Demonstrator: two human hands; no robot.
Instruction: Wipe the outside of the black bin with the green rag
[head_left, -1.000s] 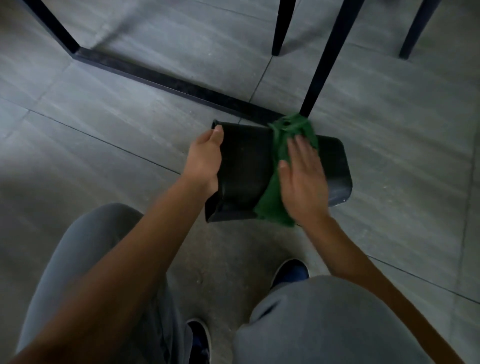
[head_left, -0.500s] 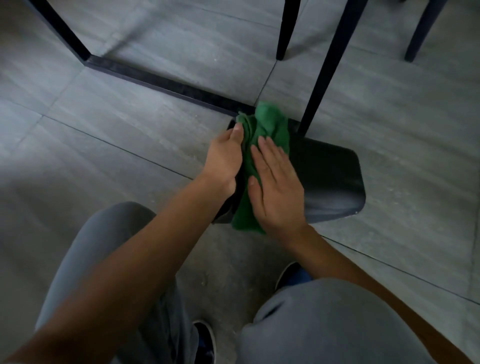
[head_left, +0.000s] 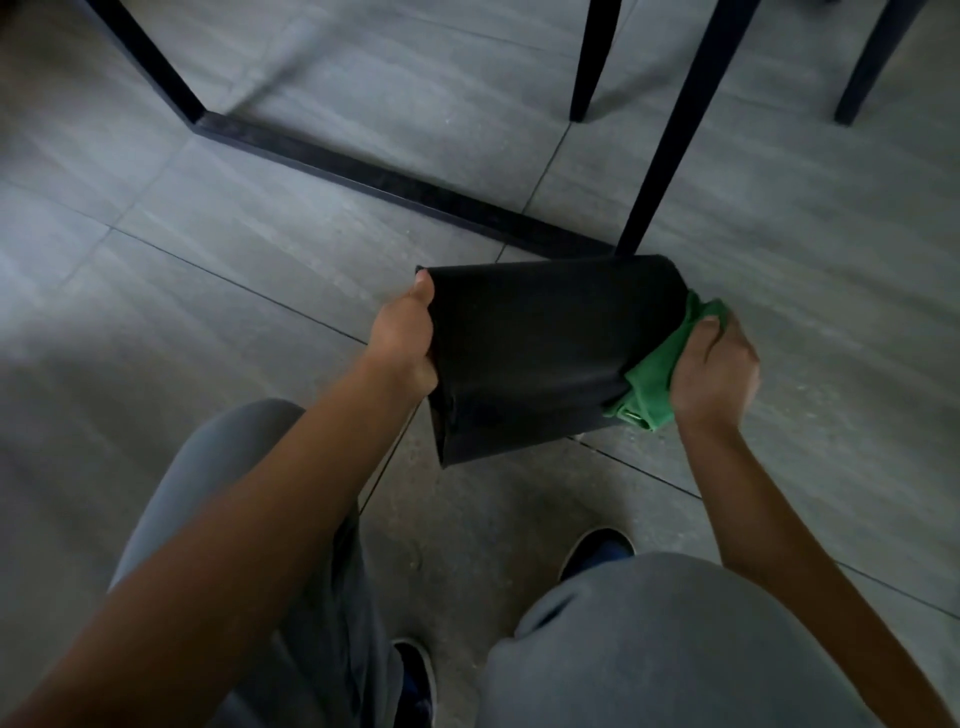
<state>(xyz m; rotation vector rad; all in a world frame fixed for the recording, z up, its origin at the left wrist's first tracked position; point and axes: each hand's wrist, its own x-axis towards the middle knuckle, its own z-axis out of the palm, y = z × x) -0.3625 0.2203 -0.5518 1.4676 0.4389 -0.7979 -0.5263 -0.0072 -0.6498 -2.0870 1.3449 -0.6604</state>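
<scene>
Since 0.5 s ago the right hand (head_left: 714, 371) has swept the green rag (head_left: 655, 382) from the bin's left end, next to the other hand, across to its right end; the top face is now bare. Right hand's fingers are curled round the bunched rag, pressing it vs. the black bin (head_left: 535, 353) at its right side. Left hand (head_left: 402, 343) grips the bin's left rim — thumb on top near the far corner, other fingers hidden behind the edge.

Bin lies tipped on its side, crosswise in front of the person, between the 2 hands; can't tell whether it rests on the floor (head_left: 260, 270) or is held just above it.

Around: black frame bar (head_left: 395, 187) runs along the floor diagonally, its near end just behind the bin's far edge. 1 slanted black leg (head_left: 670, 130) comes down right at the bin's far right corner — tightest spot. 2 more dark legs (head_left: 589, 57) stand farther back, well apart from the bin. Grey-trousered knees (head_left: 649, 649) and 2 dark shoes (head_left: 597, 551) sit close below the bin.

Open tile to the left and to the right of the hands; grout lines cross under the bin.
</scene>
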